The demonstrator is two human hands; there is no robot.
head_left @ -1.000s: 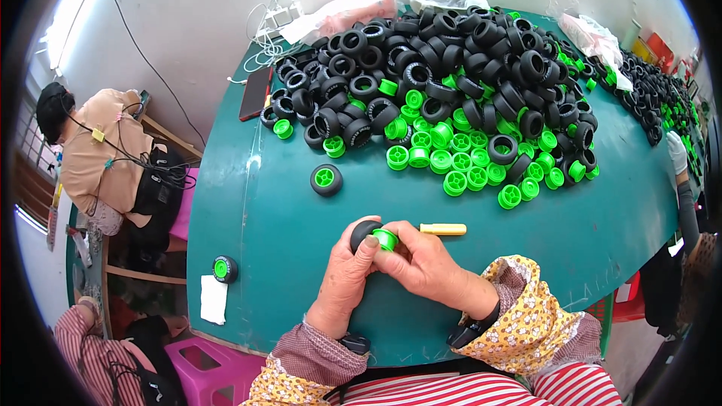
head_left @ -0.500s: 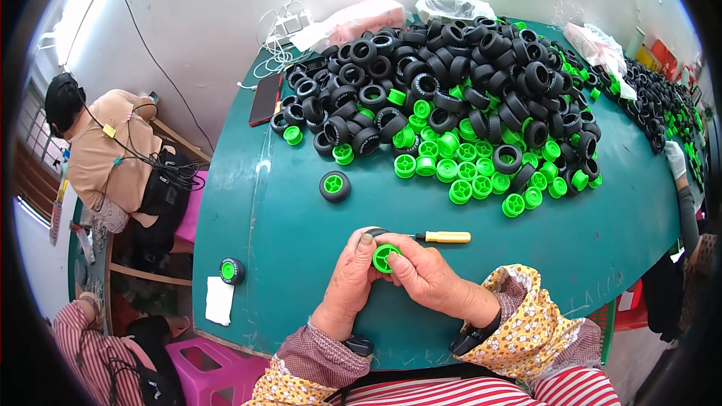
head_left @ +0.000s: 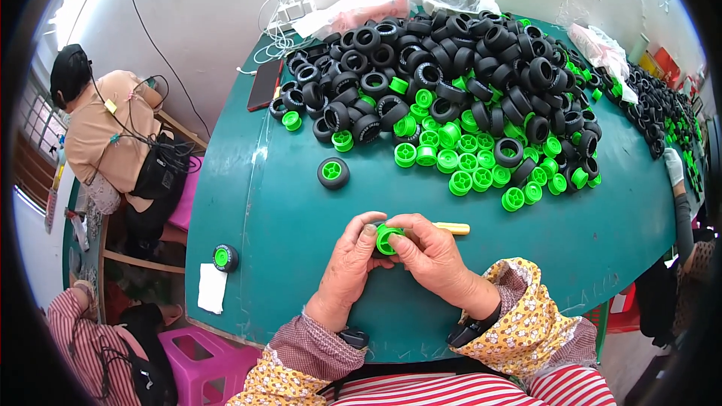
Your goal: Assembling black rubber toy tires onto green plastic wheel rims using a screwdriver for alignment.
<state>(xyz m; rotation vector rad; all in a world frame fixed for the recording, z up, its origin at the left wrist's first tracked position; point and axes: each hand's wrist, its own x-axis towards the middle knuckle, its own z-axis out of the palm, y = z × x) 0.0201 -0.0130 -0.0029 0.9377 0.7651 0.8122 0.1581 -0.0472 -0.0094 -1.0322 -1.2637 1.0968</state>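
Close to the front of the table, both my hands are closed around a green toy wheel hub (head_left: 389, 240), its spoked face turned up. A dark tire edge shows below the hub, mostly hidden by my fingers; how far the hub sits inside it I cannot tell. My left hand (head_left: 347, 262) grips from the left, thumb against the rim. From the right, my right hand (head_left: 438, 262) presses its thumb on the hub. Behind the right fingers lies a tool with a yellow handle (head_left: 454, 228), its shaft hidden. Beyond my hands rests a tire fitted with a green hub (head_left: 332, 173).
A big heap of black tires (head_left: 481, 53) and loose green hubs (head_left: 466, 162) covers the far table (head_left: 286, 218). At left are another fitted wheel (head_left: 225, 258), white paper (head_left: 212, 288) and a phone (head_left: 265, 85). Co-workers sit left; a gloved hand (head_left: 674, 168) is at right.
My hands have shifted slightly up, and the hub in them with its tire has turned a little. My right fingers now cover the yellow-handled tool's shaft. The view has moved slightly.
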